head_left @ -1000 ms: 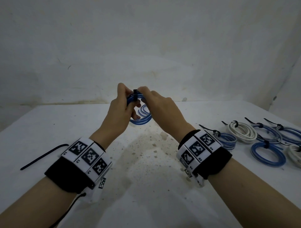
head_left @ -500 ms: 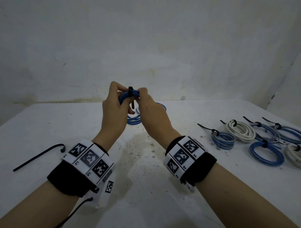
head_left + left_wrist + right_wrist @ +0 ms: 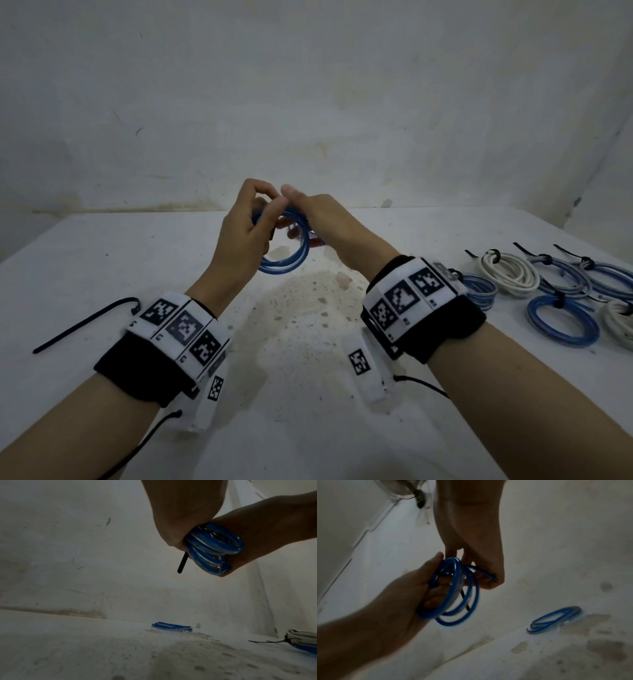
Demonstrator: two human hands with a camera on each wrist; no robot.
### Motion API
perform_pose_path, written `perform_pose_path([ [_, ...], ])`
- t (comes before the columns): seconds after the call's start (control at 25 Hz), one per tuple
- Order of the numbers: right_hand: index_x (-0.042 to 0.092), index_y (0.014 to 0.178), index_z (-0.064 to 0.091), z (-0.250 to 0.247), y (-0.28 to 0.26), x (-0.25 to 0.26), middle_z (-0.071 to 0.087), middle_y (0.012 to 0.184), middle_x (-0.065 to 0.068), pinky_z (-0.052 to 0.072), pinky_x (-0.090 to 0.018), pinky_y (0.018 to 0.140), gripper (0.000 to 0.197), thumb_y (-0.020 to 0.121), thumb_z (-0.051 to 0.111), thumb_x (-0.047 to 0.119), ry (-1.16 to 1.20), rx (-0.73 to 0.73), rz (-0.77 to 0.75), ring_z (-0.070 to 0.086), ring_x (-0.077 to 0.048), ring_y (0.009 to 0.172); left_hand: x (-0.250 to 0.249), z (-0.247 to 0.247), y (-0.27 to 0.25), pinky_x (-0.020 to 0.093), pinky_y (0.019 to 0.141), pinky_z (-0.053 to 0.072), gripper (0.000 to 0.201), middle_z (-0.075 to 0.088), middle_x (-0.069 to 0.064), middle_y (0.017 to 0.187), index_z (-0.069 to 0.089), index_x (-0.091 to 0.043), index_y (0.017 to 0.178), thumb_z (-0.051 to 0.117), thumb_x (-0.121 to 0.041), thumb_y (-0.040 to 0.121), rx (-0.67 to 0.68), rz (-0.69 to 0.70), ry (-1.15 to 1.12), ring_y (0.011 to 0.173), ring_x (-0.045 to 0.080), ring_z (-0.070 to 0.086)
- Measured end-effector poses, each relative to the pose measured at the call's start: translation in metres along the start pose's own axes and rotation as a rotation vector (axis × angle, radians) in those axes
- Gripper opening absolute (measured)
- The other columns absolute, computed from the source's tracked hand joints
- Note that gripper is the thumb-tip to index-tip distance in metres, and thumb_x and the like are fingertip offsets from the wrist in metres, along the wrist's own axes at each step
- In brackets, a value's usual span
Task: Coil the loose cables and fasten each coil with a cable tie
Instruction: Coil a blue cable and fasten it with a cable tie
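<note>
Both hands, left hand [image 3: 245, 222] and right hand [image 3: 329, 226], gripped the blue coil [image 3: 291, 260] above the table [image 3: 102, 274]. Black cable tie [image 3: 182, 563] protruded; advisable to keep loops bunched while cinching.

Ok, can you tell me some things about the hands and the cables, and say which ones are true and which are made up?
1. Both hands hold the blue coil above the table. True: the left hand and right hand grip it.
2. A spare black cable tie lies on the table to the left. True.
3. The finished coils on the right are all red. False: they are blue and white.
4. Another blue coil lies on the table beyond the hands. True.
5. The held coil rests flat on the table. False: it is held up in the air.
</note>
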State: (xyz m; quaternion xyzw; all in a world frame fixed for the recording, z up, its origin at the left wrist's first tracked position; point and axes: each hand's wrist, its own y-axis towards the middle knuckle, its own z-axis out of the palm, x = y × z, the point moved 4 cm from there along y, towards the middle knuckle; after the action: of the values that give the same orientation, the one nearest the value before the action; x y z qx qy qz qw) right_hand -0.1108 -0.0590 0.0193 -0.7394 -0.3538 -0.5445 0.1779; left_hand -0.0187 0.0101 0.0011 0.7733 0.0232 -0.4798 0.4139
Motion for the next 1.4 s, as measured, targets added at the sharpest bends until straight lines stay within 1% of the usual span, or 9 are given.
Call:
perform_pose_path([
  [0.12,0.013,0.083,0.063,-0.004,0.001,-0.003,0.063,0.073,0.001,0.045,-0.026,0.067,0.03,0.088,0.058,0.043,0.136,-0.047,0.197,0.057,-0.013,0.071,-0.008,0.008,-0.006,0.008,0.049,0.038,0.013,0.052,-0.008,0.066,0.038,-0.021,0.09,0.048,-0.014,0.094,0.097,0.068,0.038,0.047,-0.004,0.05],
  [0.24,0.016,0.081,0.063,-0.005,-0.002,-0.007,0.063,0.071,0.002,0.047,-0.028,0.071,0.042,0.087,0.049,0.056,-0.028,0.054,0.242,0.059,-0.01,0.069,-0.008,0.008,-0.011,0.008,0.063,0.047,0.022,0.057,-0.009,0.078,0.031,-0.014,0.099,0.052,-0.017,0.092,0.105,0.125,0.104,0.066,-0.004,0.062],
  [0.4,0.009,0.083,0.066,-0.016,-0.009,0.004,0.064,0.07,0.002,0.045,-0.012,0.044,0.025,0.089,0.06,0.033,0.06,0.024,0.112,0.06,0.0,0.049,-0.007,0.01,-0.014,0.012,0.071,0.05,0.032,0.057,-0.011,0.086,0.027,-0.017,0.102,0.056,-0.019,0.09,0.16,0.104,0.149,0.078,0.003,0.063],
  [0.48,0.008,0.073,0.06,-0.021,-0.009,0.01,0.063,0.065,0.0,0.045,-0.008,0.047,0.016,0.087,0.064,0.016,0.193,-0.04,-0.058,0.06,-0.001,0.049,-0.006,0.01,-0.014,0.007,0.071,0.048,0.033,0.059,-0.008,0.087,0.026,-0.018,0.105,0.056,-0.017,0.09,0.157,0.086,0.153,0.077,0.003,0.062],
  [0.64,0.01,0.072,0.052,-0.021,-0.011,0.02,0.062,0.06,0.004,0.054,-0.019,0.065,0.019,0.088,0.061,0.013,-0.048,-0.245,-0.371,0.063,-0.005,0.054,-0.005,0.009,-0.01,0.006,0.064,0.045,0.03,0.06,-0.008,0.081,0.025,-0.023,0.108,0.05,-0.018,0.093,0.143,0.067,0.121,0.063,-0.001,0.059],
  [0.76,0.011,0.08,0.05,-0.016,-0.015,0.023,0.063,0.061,0.001,0.057,-0.038,0.072,0.015,0.091,0.056,0.018,-0.206,-0.379,-0.452,0.066,-0.015,0.058,-0.011,0.01,-0.015,0.011,0.049,0.038,0.024,0.055,0.005,0.071,0.03,-0.03,0.105,0.048,-0.018,0.095,0.154,0.111,0.104,0.048,0.005,0.046],
  [0.84,0.01,0.081,0.052,-0.016,-0.016,0.021,0.065,0.062,-0.006,0.055,-0.046,0.071,0.014,0.092,0.055,0.019,-0.215,-0.435,-0.469,0.065,-0.023,0.059,-0.014,0.011,-0.019,0.01,0.047,0.036,0.023,0.051,0.001,0.067,0.034,-0.03,0.105,0.048,-0.014,0.095,0.172,0.125,0.08,0.047,0.004,0.044],
  [1.24,0.013,0.069,0.043,-0.016,-0.016,0.01,0.054,0.052,-0.002,0.053,-0.046,0.068,0.024,0.089,0.055,0.016,-0.061,-0.48,-0.309,0.057,-0.027,0.056,-0.02,0.018,-0.019,0.017,0.043,0.03,0.021,0.046,-0.011,0.05,0.041,-0.032,0.093,0.047,-0.012,0.095,0.232,0.084,-0.009,0.041,0.007,0.028],
  [1.4,0.011,0.068,0.042,-0.019,-0.013,0.005,0.047,0.057,0.0,0.047,-0.026,0.05,0.028,0.094,0.051,0.017,0.279,-0.377,-0.092,0.048,-0.016,0.053,-0.023,0.022,-0.016,0.016,0.042,0.03,0.018,0.054,-0.014,0.053,0.042,-0.03,0.094,0.047,-0.013,0.095,0.191,0.072,-0.053,0.042,0.009,0.031],
])
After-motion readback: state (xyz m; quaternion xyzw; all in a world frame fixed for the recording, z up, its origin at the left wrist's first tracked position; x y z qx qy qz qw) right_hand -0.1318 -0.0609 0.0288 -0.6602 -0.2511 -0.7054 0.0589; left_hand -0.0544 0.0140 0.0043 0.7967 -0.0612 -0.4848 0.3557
